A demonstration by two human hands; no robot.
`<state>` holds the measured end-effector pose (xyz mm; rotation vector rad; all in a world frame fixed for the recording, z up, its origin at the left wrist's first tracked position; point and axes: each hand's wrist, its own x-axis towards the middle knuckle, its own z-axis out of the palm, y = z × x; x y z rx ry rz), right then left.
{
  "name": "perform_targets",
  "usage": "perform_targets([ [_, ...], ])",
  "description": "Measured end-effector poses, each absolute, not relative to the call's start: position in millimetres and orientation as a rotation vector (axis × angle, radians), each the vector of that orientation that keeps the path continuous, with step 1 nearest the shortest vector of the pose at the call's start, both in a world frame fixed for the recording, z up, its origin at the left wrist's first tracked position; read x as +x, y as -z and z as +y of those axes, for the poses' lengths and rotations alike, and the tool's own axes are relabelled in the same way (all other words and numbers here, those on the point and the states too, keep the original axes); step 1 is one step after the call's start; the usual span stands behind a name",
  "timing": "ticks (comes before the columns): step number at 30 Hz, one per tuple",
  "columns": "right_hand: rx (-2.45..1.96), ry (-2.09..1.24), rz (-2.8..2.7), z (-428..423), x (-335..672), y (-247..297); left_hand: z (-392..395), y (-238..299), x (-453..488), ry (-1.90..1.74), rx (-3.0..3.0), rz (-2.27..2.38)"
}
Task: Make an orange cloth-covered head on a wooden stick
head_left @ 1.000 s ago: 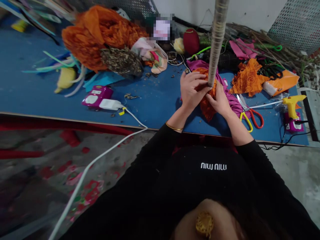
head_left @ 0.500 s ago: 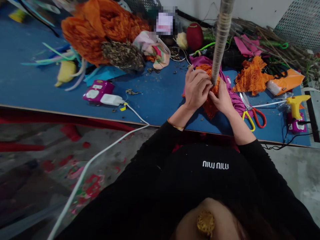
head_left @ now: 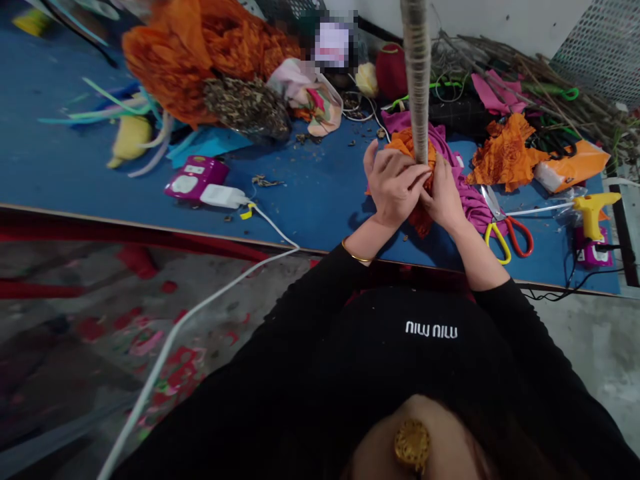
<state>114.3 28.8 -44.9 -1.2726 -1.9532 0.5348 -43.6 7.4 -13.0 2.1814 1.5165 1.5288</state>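
Observation:
Both hands meet over the blue table at the lower end of a long pole (head_left: 417,80) wrapped in pale, ringed windings. Crinkled orange cloth (head_left: 401,139) is bunched around that end. My left hand (head_left: 395,183) comes from the left, thumb and forefinger pinched together at the cloth beside the pole, the other fingers bent. My right hand (head_left: 444,193) closes on the cloth from the right, its thumb near the left fingertips. Purple gathered fabric (head_left: 473,200) lies beneath and to the right. My fingers hide the exact join of cloth and pole.
Scissors (head_left: 505,233) with yellow and red handles lie right of my hands. Beyond are a yellow glue gun (head_left: 593,210), an orange packet (head_left: 573,165) and dry twigs (head_left: 530,60). Leftward sit a purple power socket (head_left: 197,180), its white cable, and a heap of orange cloth (head_left: 165,73).
The pole's top has swung left, from leaning right to nearly upright. My left hand has turned slightly, its fingers still pinched at the cloth. My right hand has shifted a little left.

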Motion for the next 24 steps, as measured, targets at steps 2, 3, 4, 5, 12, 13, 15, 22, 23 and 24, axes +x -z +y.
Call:
perform_targets([
  [2,-1.286,-0.509,-1.962,29.1,113.6,45.9,9.7,8.7,-48.3,-1.47,2.236,1.475],
  [3,-1.289,-0.496,-1.972,28.9,113.6,46.0,10.4,5.8,-51.2,-1.44,2.261,1.444],
  [4,-1.293,-0.487,-1.985,28.6,113.8,45.5,10.8,2.7,-53.8,-1.405,2.287,1.412],
  [5,-1.299,-0.483,-1.998,28.1,114.2,44.7,10.9,-0.4,-56.1,-1.367,2.315,1.388],
  [12,-1.362,-0.505,-2.027,21.9,114.4,31.9,17.5,4.6,-68.2,-1.199,2.489,1.455],
  [13,-1.371,-0.504,-2.024,20.8,114.4,29.9,20.9,9.0,-73.8,-1.237,2.458,1.478],
  [15,-1.382,-0.507,-2.014,18.8,114.9,26.3,27.9,15.4,-88.3,-1.347,2.365,1.565],
  [22,-1.364,-0.545,-1.983,21.1,113.7,23.6,26.9,-1.4,-85.4,-1.584,2.103,1.536],
  [23,-1.366,-0.553,-1.983,22.0,113.5,24.0,27.0,-2.3,-75.1,-1.529,2.143,1.392],
  [24,-1.372,-0.565,-1.977,22.6,114.0,24.2,28.1,-1.4,-64.9,-1.459,2.113,1.281],
])
